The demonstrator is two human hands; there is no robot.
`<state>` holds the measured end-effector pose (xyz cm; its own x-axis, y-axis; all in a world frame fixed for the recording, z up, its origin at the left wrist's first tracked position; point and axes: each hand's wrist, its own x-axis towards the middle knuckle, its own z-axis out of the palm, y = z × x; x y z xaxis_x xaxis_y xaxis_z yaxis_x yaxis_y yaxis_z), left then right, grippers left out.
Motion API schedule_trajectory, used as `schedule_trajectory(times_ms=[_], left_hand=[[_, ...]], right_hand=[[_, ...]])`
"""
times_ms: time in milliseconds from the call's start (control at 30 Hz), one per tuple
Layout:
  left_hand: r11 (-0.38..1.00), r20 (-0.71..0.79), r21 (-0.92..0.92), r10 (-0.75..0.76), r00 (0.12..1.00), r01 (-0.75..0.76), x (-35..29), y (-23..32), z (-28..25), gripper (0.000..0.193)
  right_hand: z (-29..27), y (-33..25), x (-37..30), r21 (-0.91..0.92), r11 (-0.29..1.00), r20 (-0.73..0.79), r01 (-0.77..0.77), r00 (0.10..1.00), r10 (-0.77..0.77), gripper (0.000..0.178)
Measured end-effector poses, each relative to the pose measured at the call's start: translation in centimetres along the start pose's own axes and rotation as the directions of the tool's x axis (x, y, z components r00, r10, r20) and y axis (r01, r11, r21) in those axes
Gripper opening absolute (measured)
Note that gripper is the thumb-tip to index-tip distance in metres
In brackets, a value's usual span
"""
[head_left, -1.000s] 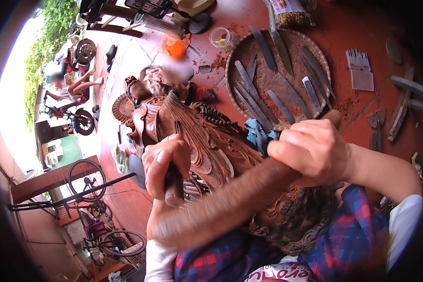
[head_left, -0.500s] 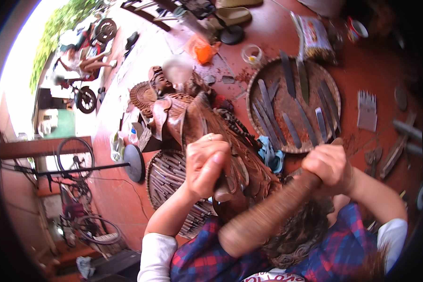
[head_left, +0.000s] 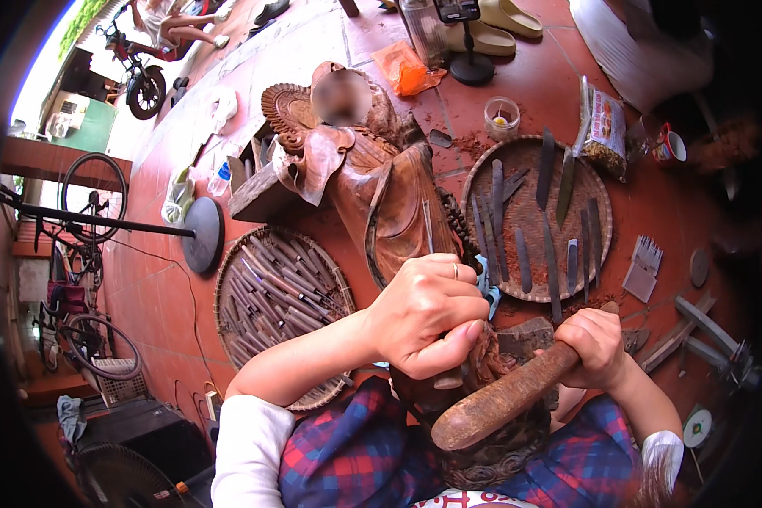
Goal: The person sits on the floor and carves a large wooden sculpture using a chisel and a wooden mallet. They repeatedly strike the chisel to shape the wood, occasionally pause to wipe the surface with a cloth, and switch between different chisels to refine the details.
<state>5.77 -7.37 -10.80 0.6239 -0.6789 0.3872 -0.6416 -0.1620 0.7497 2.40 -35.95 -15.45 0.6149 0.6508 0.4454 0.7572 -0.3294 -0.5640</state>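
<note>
My left hand (head_left: 432, 313) is closed around a wood-carving chisel (head_left: 430, 222). Its thin metal blade points away from me over the statue's robe, and its handle butt shows below my fist. In my right hand (head_left: 599, 343) is a wooden mallet (head_left: 508, 394), gripped by its narrow end, its thick end slanting down and left near the chisel butt. Between my knees lies a carved brown wooden statue (head_left: 389, 199) in draped robes, its head away from me. Part of its lower end is hidden behind my hands and the mallet.
A round basket of several chisels (head_left: 284, 296) stands left of the statue; a round woven tray (head_left: 533, 288) with flat blades lies right. Also around are a black stand base (head_left: 203, 235), an orange bag (head_left: 406, 68), a plastic cup (head_left: 501, 117) and metal bars (head_left: 711, 334).
The view has shifted, so the surroundings sit differently. My left hand with the chisel has moved toward the statue's lower part. The mallet, blurred before, now appears sharp, its thick end nearer the chisel butt.
</note>
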Motion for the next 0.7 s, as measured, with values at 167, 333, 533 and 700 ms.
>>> schedule_trajectory(times_ms=[167,333,533,700], left_hand=[[0.999,-0.033,0.01,-0.041,0.999,0.042,-0.3,-0.3,-0.2,0.026],[0.995,-0.097,-0.06,-0.09,0.991,0.084,0.1,-0.2,-0.4,0.031],[0.976,-0.232,-0.139,-0.199,0.952,0.17,0.9,-0.2,-0.3,0.031],[0.975,-0.29,-0.131,-0.213,0.933,0.182,2.0,-0.6,0.1,0.036]], right_hand=[[0.1,0.0,-0.1,0.016,1.0,0.008,-0.021,1.0,0.021,0.038],[0.0,0.0,0.0,0.006,1.0,-0.001,-0.013,1.0,0.013,0.039],[0.0,0.2,0.8,-0.031,0.999,-0.089,0.018,0.996,-0.02,0.036],[-1.0,0.3,0.6,-0.041,0.998,-0.124,-0.039,0.992,0.034,0.036]])
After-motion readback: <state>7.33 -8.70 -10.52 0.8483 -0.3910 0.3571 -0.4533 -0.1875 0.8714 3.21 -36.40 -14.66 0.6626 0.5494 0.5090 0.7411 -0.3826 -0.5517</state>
